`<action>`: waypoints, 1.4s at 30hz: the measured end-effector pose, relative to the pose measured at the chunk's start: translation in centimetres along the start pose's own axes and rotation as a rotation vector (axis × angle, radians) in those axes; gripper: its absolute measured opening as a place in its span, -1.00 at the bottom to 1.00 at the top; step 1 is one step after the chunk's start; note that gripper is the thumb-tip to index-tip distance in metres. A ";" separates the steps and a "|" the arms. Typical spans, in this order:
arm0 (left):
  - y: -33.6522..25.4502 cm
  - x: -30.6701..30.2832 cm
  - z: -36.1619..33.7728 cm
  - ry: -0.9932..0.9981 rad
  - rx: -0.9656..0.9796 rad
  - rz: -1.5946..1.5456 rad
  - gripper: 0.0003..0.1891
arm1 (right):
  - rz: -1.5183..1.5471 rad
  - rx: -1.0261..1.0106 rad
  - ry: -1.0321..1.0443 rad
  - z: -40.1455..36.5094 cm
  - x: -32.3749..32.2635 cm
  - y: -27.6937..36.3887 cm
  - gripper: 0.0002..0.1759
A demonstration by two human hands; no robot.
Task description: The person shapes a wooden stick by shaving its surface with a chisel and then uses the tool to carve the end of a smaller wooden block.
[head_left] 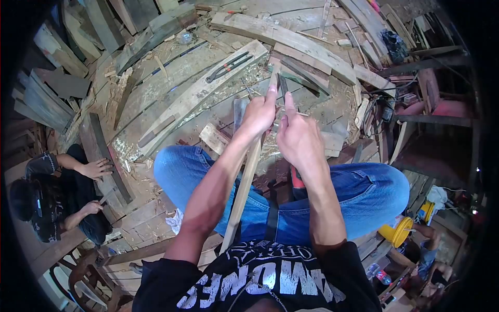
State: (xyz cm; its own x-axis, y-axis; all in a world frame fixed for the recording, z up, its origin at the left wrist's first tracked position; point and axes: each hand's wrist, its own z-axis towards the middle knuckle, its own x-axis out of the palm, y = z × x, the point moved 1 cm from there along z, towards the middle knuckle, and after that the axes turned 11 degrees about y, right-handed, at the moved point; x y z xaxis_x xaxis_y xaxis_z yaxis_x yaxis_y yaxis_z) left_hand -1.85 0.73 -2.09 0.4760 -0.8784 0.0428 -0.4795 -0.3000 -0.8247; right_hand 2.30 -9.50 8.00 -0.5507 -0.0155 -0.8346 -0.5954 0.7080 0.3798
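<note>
Just beyond the blue jeans, gripping a long wooden strip, extending back across them, in curled left hand; grasping a narrow dark blade in curled right hand.

Light is filling the middle, the sides are bending, and black is covering all four corners.

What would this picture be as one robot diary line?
left hand: holding wooden strip | right hand: holding dark blade, beside strip | pincers: lying on long board
</note>
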 end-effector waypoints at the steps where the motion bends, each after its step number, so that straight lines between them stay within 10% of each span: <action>1: 0.0 -0.1 0.2 -0.023 -0.006 0.060 -0.22 | 0.026 -0.001 -0.012 0.2 0.3 0.1 -0.46; 42: -0.7 0.2 -1.3 0.039 0.049 -0.155 -0.42 | 0.242 -0.056 -0.035 1.0 0.1 -1.2 -0.43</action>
State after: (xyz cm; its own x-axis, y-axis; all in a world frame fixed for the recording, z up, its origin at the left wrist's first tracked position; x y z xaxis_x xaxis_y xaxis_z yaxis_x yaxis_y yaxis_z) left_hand -2.37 0.28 -0.72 0.5121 -0.8371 0.1925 -0.3656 -0.4152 -0.8330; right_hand 3.59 -9.66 7.06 -0.6612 0.1749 -0.7295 -0.4807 0.6478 0.5910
